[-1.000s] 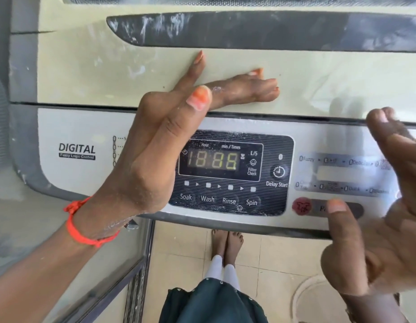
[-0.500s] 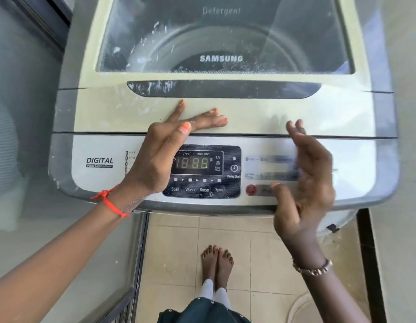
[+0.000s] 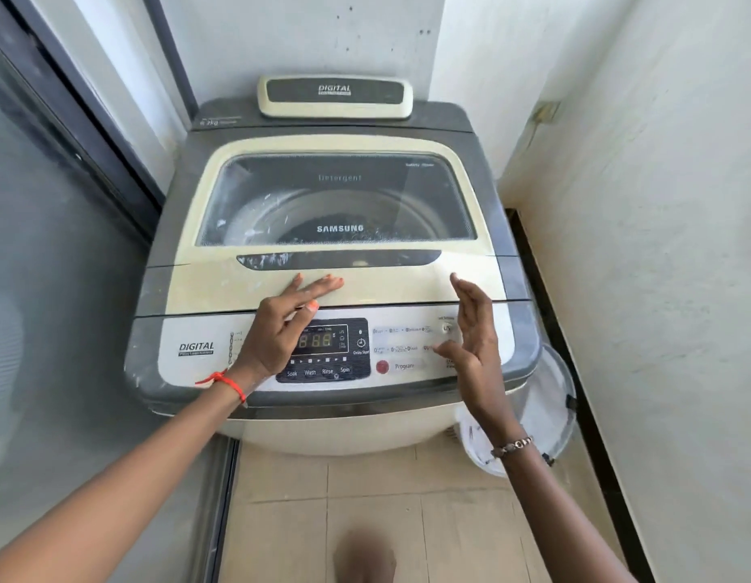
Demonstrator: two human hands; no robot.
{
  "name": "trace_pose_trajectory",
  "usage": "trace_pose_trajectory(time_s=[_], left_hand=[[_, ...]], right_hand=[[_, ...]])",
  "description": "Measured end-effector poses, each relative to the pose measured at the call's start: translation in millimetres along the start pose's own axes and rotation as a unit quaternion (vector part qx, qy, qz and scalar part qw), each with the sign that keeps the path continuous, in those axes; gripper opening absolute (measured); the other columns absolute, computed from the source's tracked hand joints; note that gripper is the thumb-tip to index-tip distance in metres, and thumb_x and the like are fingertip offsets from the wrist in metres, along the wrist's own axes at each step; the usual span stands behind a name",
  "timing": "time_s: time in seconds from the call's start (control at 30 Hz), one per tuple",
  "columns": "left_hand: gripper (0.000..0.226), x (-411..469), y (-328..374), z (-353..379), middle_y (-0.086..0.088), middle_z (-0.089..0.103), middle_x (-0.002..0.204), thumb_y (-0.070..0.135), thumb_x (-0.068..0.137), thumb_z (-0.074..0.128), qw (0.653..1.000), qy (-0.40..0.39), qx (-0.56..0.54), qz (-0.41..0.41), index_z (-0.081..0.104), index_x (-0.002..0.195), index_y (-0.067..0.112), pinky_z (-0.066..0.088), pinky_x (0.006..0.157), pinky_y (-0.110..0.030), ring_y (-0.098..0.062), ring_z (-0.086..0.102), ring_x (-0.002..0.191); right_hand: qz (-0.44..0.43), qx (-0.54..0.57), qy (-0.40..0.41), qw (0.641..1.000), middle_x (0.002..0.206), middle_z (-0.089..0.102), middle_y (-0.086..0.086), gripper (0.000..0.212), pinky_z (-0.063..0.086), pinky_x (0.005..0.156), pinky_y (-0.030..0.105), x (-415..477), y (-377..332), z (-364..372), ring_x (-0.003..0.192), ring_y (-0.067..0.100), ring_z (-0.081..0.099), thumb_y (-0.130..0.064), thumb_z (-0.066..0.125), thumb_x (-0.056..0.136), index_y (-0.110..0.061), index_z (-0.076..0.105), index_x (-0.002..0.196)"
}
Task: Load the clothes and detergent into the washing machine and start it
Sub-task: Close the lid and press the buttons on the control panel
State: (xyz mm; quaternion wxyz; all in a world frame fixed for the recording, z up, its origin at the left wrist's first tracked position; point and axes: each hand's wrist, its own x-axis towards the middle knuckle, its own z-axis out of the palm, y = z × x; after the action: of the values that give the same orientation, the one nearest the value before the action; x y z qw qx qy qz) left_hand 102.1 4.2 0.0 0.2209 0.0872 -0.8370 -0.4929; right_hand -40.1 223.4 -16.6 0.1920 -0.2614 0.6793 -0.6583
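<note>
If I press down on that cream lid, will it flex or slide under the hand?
Probably stiff: the lid looks like thick moulded plastic around a window, closed flat in the grey top. It likely won't slide, being set flush in its frame. The surface may be a bit slick, since white powdery smears show near the dark handle recess, where the left hand has its fingers.

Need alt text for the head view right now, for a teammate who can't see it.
Closed top-load washing machine with its display lit; the left hand rests flat on the lid, the right hand hovers open over the control panel.
</note>
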Motion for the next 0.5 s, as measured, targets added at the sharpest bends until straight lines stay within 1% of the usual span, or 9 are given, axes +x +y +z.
trace_pose_trajectory(time_s=[0.03,0.1,0.13,0.2,0.27,0.33,0.37,0.47,0.5], left_hand=[[0.045,7.6,2.5,13.0,-0.006,0.055,0.133,0.032,0.091,0.033,1.000,-0.006,0.009,-0.015,0.054,0.127,0.014,0.016,0.117,-0.026,-0.010,0.043,0.131],[0.043,5.8,-5.6,15.3,-0.005,0.055,0.132,0.031,0.091,0.034,0.998,-0.028,0.045,-0.030,0.052,0.127,0.015,0.015,0.117,-0.028,-0.006,0.043,0.131],[0.043,6.7,-11.9,18.0,-0.005,0.055,0.132,0.031,0.091,0.034,0.998,-0.012,0.046,-0.037,0.052,0.127,0.015,0.015,0.117,-0.027,-0.005,0.043,0.131],[0.043,7.8,-10.1,14.7,-0.004,0.055,0.132,0.032,0.091,0.035,0.998,-0.021,0.047,-0.032,0.053,0.127,0.015,0.015,0.117,-0.024,-0.004,0.043,0.130],[0.044,8.3,-12.1,17.0,-0.004,0.055,0.132,0.032,0.091,0.035,0.998,-0.019,0.052,-0.017,0.054,0.127,0.014,0.015,0.116,-0.023,-0.004,0.043,0.130],[0.044,8.6,-15.6,19.0,-0.003,0.056,0.131,0.032,0.091,0.035,0.999,-0.015,0.047,-0.017,0.054,0.126,0.014,0.016,0.116,-0.022,-0.003,0.043,0.130],[0.044,9.2,-17.2,18.4,-0.002,0.056,0.131,0.032,0.091,0.035,0.999,-0.013,0.046,-0.012,0.054,0.126,0.014,0.016,0.116,-0.022,-0.002,0.043,0.130],[0.044,8.6,-17.3,18.2,0.001,0.055,0.130,0.033,0.091,0.035,0.999,-0.017,0.049,-0.008,0.053,0.127,0.015,0.016,0.116,-0.021,-0.002,0.042,0.130],[0.044,8.5,-17.8,18.3,0.002,0.055,0.130,0.033,0.091,0.036,0.999,-0.017,0.049,-0.008,0.053,0.127,0.015,0.015,0.116,-0.021,-0.002,0.042,0.130]], right_hand=[[-0.015,-0.052,-0.012,0.998,0.148,0.034,-0.002,0.078,0.021,0.115,0.024,-2.3,0.3,-4.4,0.139,0.006,0.027,0.005,0.051,0.065,-0.012,0.029,0.139],[-0.020,-0.129,-0.038,0.991,0.150,0.030,-0.006,0.079,0.019,0.114,0.019,-0.9,7.4,-20.9,0.140,0.004,0.023,-0.006,0.057,0.072,-0.016,0.024,0.143],[-0.006,-0.152,-0.041,0.987,0.150,0.028,-0.010,0.080,0.019,0.112,0.014,1.6,8.4,-27.8,0.139,0.002,0.023,-0.012,0.060,0.073,-0.019,0.024,0.143],[0.021,-0.176,-0.051,0.983,0.145,0.028,-0.021,0.081,0.022,0.105,0.006,3.7,7.0,-36.0,0.133,-0.008,0.025,-0.022,0.064,0.073,-0.024,0.024,0.142],[0.037,-0.188,-0.070,0.979,0.142,0.029,-0.024,0.080,0.025,0.104,0.010,3.8,6.2,-41.4,0.130,-0.011,0.027,-0.027,0.067,0.074,-0.027,0.024,0.141],[0.048,-0.190,-0.076,0.978,0.145,0.029,-0.018,0.078,0.025,0.106,0.016,4.7,7.1,-44.2,0.132,-0.005,0.028,-0.026,0.069,0.076,-0.027,0.025,0.140],[0.052,-0.190,-0.075,0.978,0.146,0.029,-0.016,0.078,0.025,0.106,0.014,5.8,7.6,-44.2,0.133,-0.003,0.028,-0.023,0.071,0.077,-0.026,0.025,0.140],[0.050,-0.201,-0.066,0.976,0.146,0.029,-0.013,0.078,0.022,0.098,-0.002,8.7,9.7,-42.0,0.131,-0.003,0.028,-0.013,0.072,0.078,-0.022,0.026,0.140],[0.051,-0.201,-0.062,0.976,0.146,0.030,-0.013,0.079,0.022,0.095,-0.005,8.9,11.1,-41.5,0.130,-0.003,0.029,-0.012,0.072,0.077,-0.022,0.026,0.140]])
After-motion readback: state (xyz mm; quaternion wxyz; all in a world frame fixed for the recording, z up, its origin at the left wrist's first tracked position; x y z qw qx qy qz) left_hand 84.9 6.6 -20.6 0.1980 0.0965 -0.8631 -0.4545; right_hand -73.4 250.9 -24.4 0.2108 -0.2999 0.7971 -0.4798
